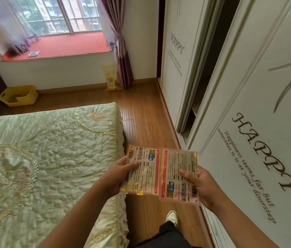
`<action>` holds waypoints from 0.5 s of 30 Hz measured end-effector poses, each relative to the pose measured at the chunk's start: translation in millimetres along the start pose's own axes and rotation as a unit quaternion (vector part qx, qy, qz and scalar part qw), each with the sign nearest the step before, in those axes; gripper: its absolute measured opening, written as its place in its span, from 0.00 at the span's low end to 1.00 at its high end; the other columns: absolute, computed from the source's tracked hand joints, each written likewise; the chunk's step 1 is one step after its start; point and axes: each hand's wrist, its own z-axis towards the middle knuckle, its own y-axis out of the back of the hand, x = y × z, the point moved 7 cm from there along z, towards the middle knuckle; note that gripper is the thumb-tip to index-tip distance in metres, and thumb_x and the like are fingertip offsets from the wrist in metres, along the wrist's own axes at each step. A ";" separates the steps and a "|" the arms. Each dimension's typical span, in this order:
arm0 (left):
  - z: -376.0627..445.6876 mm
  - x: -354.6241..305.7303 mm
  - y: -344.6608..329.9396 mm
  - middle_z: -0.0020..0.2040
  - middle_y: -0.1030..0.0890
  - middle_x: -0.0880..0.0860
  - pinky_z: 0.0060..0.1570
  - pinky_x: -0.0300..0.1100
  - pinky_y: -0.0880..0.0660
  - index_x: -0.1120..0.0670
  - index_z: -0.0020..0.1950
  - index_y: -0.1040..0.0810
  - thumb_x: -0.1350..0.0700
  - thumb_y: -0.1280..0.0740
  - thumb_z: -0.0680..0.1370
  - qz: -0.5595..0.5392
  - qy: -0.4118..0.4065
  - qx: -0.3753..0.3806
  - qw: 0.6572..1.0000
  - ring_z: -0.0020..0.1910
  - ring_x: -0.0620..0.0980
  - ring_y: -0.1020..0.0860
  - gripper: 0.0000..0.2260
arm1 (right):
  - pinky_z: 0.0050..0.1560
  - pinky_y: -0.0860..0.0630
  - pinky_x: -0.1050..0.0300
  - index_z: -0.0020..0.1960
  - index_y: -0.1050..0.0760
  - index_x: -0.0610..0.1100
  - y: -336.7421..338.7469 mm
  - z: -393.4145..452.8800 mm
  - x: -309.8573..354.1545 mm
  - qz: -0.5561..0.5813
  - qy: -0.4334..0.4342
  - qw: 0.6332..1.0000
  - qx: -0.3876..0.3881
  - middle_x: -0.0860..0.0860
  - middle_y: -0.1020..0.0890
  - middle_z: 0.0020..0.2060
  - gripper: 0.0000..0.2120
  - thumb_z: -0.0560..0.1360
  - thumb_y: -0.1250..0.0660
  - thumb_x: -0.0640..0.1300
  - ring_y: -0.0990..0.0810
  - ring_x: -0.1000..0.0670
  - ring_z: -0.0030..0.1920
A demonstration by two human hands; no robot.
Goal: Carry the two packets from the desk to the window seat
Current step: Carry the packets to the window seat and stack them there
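Note:
Two flat packets with printed text and barcodes are held side by side in front of me. My left hand (pixel 121 174) grips the left packet (pixel 145 173) at its left edge. My right hand (pixel 199 185) grips the right packet (pixel 175 169) at its right edge. The packets touch or slightly overlap along the middle. The window seat (pixel 69 44), covered in red, lies far ahead under the window.
A bed with a pale green quilt (pixel 48 158) fills the left. White wardrobe doors (pixel 248 140) line the right, one slid partly open. A wooden floor strip (pixel 141 113) runs between them. A yellow bin (pixel 18 95) and a yellow bag (pixel 111 77) stand below the seat; a small flat item (pixel 33 54) lies on it.

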 end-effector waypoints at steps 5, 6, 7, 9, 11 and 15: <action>52.7 -49.7 4.9 0.53 0.14 0.65 0.42 0.51 0.14 0.62 0.67 0.26 0.61 0.35 0.81 -0.018 -0.008 -0.034 0.999 0.46 0.60 0.13 0.15 | 0.46 0.14 0.48 0.67 0.27 0.40 3.5 82.5 45.3 0.008 -0.006 1.000 0.025 0.41 0.12 0.53 0.20 0.77 0.30 0.39 0.11 0.42 0.52; 60.7 -60.4 5.8 0.52 0.14 0.64 0.42 0.52 0.14 0.62 0.67 0.26 0.61 0.35 0.82 -0.019 -0.010 -0.040 0.999 0.46 0.60 0.13 0.14 | 0.48 0.14 0.46 0.66 0.26 0.40 3.1 97.6 54.3 0.005 -0.011 0.999 0.030 0.42 0.12 0.52 0.19 0.77 0.29 0.40 0.11 0.43 0.52; 69.2 -71.2 7.3 0.52 0.14 0.64 0.43 0.52 0.14 0.62 0.67 0.26 0.61 0.35 0.82 -0.018 -0.016 -0.045 0.999 0.46 0.60 0.13 0.14 | 0.50 0.14 0.45 0.65 0.26 0.40 2.6 112.2 63.3 0.000 -0.016 0.999 0.036 0.42 0.12 0.52 0.18 0.77 0.29 0.40 0.11 0.43 0.52; 85.9 -92.1 13.0 0.51 0.14 0.64 0.43 0.52 0.14 0.61 0.67 0.26 0.61 0.36 0.82 -0.019 -0.030 -0.059 0.998 0.46 0.60 0.13 0.14 | 0.52 0.15 0.43 0.64 0.25 0.40 0.7 138.6 80.5 -0.010 -0.019 0.999 0.050 0.42 0.12 0.52 0.17 0.76 0.29 0.41 0.11 0.42 0.52; 101.7 -109.5 22.0 0.51 0.13 0.63 0.43 0.52 0.14 0.62 0.67 0.26 0.61 0.36 0.82 -0.026 -0.038 -0.076 0.996 0.45 0.59 0.13 0.14 | 0.53 0.16 0.41 0.63 0.25 0.39 -2.3 161.4 94.3 -0.020 -0.022 0.998 0.060 0.42 0.12 0.51 0.17 0.76 0.29 0.41 0.12 0.41 0.52; 129.0 -134.2 41.8 0.51 0.13 0.63 0.44 0.52 0.15 0.62 0.66 0.25 0.62 0.36 0.82 -0.039 -0.038 -0.091 0.994 0.46 0.59 0.13 0.13 | 0.52 0.16 0.41 0.62 0.25 0.39 -13.3 206.5 114.4 -0.018 -0.038 0.997 0.069 0.42 0.11 0.50 0.17 0.75 0.28 0.40 0.11 0.41 0.51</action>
